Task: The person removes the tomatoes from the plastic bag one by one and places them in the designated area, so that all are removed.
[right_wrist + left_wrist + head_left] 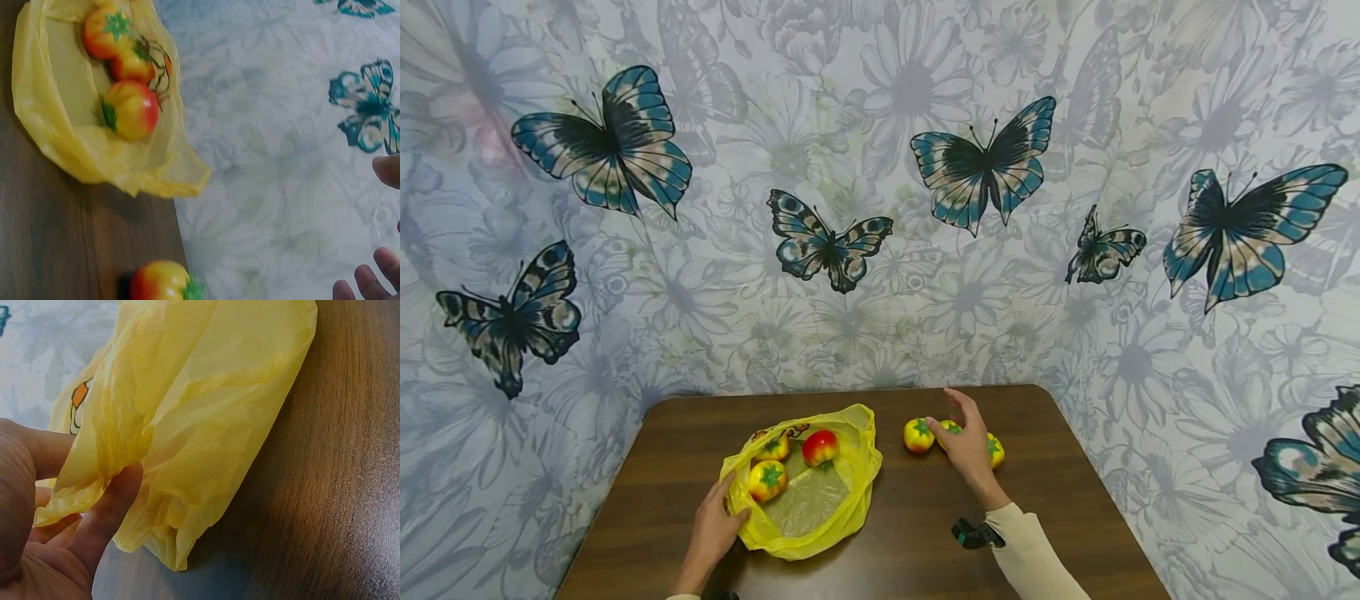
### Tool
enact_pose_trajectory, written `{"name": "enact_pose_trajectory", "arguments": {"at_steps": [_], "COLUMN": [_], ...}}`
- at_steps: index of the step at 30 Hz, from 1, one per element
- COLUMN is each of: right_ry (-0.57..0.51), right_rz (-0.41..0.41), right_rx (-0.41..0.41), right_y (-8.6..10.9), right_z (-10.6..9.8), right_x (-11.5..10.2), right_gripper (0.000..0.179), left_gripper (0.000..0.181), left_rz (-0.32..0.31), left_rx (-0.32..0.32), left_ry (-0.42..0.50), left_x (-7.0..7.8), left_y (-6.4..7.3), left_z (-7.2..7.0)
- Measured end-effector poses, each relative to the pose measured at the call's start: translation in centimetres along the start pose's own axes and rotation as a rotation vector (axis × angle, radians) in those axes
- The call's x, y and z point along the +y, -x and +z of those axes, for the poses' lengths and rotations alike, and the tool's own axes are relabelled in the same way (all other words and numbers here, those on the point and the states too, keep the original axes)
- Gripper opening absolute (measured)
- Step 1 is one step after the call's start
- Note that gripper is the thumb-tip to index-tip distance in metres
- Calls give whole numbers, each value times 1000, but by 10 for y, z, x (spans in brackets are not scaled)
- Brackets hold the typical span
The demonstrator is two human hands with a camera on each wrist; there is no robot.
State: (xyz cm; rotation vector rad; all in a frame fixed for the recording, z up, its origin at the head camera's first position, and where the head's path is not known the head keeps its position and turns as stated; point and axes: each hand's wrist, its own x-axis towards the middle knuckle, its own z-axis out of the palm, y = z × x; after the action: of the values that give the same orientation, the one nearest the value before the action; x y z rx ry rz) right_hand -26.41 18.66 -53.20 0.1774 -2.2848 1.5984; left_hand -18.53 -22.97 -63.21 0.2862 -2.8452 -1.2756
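Observation:
A yellow plastic bag (861,508) lies open on the table with three red-and-yellow toy tomatoes inside, one of them a redder tomato (820,447). My left hand (711,521) grips the bag's left rim; in the left wrist view the thumb and fingers pinch the thin plastic (206,419). To the bag's right, my right hand (967,446) hovers over a group of toy tomatoes, fingers spread and holding nothing. The leftmost tomato (918,436) shows fully, while another tomato (996,451) is partly hidden behind the hand. In the right wrist view, fingertips (369,281) appear apart from the nearest tomato (159,281).
The brown wooden table (655,475) reaches back to a wall (880,333) papered with flowers and butterflies. Around my right wrist is a black strap (973,534), just below a pale sleeve (1037,558).

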Motion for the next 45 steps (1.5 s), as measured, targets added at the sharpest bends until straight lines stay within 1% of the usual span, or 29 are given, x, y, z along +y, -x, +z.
{"name": "enact_pose_trajectory", "arguments": {"at_steps": [4,7,11,17,23,28,30,32,34,36,38,43,45], "right_ry": [0,-10,-47,-122,-110,-149,-145,-137,-120,-106,-122,-155,-152], "right_rz": [-15,-8,4,-13,-11,-8,-9,-8,-28,-29,-19,4,7], "right_rx": [-26,-53,-77,-126,-174,-207,-217,-225,-237,-262,-296,-352,-364], "right_y": [5,10,18,27,35,42,45,49,53,57,60,64,65], "right_z": [11,17,22,33,44,54,60,64,68,69,71,83,88], "right_x": [-7,-12,-22,-32,-38,-45,-45,-52,-55,-65,-72,-72,-70], "right_gripper": [57,56,57,58,55,54,54,54,53,52,53,53,54], "left_gripper": [76,76,75,75,77,76,76,76,75,75,76,76,76], "left_rz": [3,14,27,15,11,24,31,35,34,31,26,14,9], "left_rx": [6,20,36,25,18,30,37,42,43,41,35,25,22], "left_ry": [0,2,6,7,4,8,10,13,14,17,18,17,19], "left_x": [0,-1,-1,-3,-3,-3,-3,-3,-3,-2,-2,-2,-1], "left_y": [1,2,2,2,1,1,1,2,2,2,3,4,4], "left_z": [0,1,2,1,1,1,1,0,0,0,0,-1,-2]}}
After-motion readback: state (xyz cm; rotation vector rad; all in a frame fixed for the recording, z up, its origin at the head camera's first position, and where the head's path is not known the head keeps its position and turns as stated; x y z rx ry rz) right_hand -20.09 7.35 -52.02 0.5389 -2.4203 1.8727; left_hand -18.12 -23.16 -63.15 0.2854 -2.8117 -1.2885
